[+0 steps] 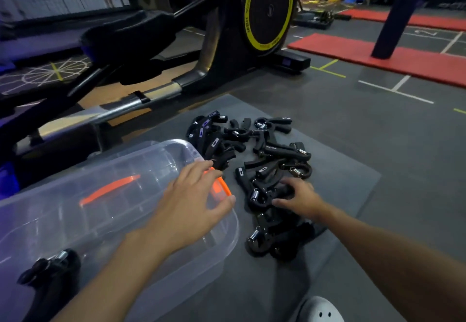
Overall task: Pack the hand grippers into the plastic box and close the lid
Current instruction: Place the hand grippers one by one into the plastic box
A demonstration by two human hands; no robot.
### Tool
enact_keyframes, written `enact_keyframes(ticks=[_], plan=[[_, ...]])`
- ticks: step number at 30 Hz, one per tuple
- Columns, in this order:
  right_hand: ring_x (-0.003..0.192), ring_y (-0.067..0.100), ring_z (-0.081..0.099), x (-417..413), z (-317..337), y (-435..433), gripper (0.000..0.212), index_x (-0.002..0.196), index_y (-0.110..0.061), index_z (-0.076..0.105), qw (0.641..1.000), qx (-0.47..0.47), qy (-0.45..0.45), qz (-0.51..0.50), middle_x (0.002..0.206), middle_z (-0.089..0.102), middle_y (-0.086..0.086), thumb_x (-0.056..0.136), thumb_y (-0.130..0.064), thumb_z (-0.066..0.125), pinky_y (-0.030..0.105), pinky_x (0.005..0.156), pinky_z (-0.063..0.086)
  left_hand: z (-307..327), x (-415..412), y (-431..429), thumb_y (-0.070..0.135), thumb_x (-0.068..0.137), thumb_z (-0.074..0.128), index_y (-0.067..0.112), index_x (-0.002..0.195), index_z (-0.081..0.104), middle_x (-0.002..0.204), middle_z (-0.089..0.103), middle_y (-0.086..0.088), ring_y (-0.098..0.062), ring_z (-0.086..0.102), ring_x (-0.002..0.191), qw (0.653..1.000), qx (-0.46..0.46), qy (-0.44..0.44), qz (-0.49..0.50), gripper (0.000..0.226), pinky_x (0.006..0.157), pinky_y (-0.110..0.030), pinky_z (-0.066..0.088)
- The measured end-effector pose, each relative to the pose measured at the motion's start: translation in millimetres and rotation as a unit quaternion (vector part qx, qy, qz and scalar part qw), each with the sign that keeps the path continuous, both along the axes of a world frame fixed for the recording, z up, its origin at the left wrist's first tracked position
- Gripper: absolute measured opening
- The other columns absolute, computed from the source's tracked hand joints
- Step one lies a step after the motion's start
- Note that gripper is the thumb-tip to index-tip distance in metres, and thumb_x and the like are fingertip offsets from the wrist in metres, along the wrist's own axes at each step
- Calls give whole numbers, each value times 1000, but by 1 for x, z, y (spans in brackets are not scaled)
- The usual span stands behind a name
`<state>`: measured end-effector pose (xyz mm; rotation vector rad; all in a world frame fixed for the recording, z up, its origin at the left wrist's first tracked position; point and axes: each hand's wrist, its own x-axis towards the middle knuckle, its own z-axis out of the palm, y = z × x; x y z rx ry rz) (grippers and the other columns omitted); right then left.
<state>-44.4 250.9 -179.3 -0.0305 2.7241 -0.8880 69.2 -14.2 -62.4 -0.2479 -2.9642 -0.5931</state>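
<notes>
Gym mat [348, 178]; right hand [300, 197] splayed on hand grippers [254, 150]

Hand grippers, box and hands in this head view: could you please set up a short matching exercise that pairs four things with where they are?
Things:
1. left hand
2. right hand
3. lone hand gripper
4. orange latch

Places:
A. inside the plastic box, near corner
B. on the pile of hand grippers on the grey mat
C. over the box's right rim
D. at the box's right end, partly under fingers

Pairs: 1-C, 2-B, 3-A, 4-D
</notes>
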Motion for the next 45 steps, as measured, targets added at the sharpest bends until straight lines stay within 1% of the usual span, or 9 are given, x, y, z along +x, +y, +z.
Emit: enact_keyframes(ticks=[5,12,16,18,22,29,32,39,45], plan=[[134,26,41,-14,-11,1,102,146,-18,36,992,-91,-25,-77,146,39,8,62,-48,87,38,112,35,-1,1,0,76,75,29,34,136,50,149,33,16,-4,20,141,1000,6,5,-4,76,114,-37,28],[124,24,52,-22,-11,2,78,137,-7,49,977,-150,19,-149,136,53,8,71,-25,86,35,105,43,1,1,-1,75,76,31,35,134,52,145,33,19,-1,18,138,1000,8,8,-11,74,110,-33,31],[77,11,60,-21,2,-4,40,103,-11,60,968,-191,18,-161,88,62,-4,72,-16,85,18,62,48,1,0,0,75,76,30,35,134,52,145,33,19,-3,18,137,1000,5,6,-10,74,110,-36,33],[84,17,63,-22,8,-6,41,100,-12,61,965,-208,29,-156,92,64,0,69,-16,87,21,67,48,0,-2,0,74,76,29,35,133,52,145,34,17,-5,19,137,1000,9,5,-8,73,110,-38,33],[101,22,58,-9,30,-13,45,98,-20,59,972,-186,70,-125,105,60,3,65,-20,89,34,84,50,3,-3,-3,71,77,29,31,130,56,142,42,14,-8,28,134,1000,25,10,-12,71,111,-41,33],[77,14,58,39,121,-30,37,91,-20,58,941,-218,252,-66,84,61,-3,68,-11,86,10,63,43,31,-1,-7,44,95,52,27,121,60,121,60,12,-10,55,112,986,152,46,50,32,98,-34,44],[75,12,60,68,160,-43,38,90,-24,57,912,-248,326,6,86,63,1,69,-10,85,18,67,48,50,0,-12,40,92,60,26,110,64,97,65,14,-7,62,91,963,238,75,99,23,87,-36,51],[81,18,61,118,192,-89,52,85,-38,50,872,-255,407,91,87,60,-3,65,-8,87,28,70,51,85,26,-37,39,86,70,25,89,70,74,71,6,-8,66,66,916,373,85,122,14,68,-34,55],[79,8,55,138,195,-132,40,83,-24,53,875,-241,386,167,85,56,-10,67,-9,86,15,64,43,88,62,-76,28,84,75,16,85,71,71,73,-2,-15,71,66,906,382,83,162,13,74,-42,61]])
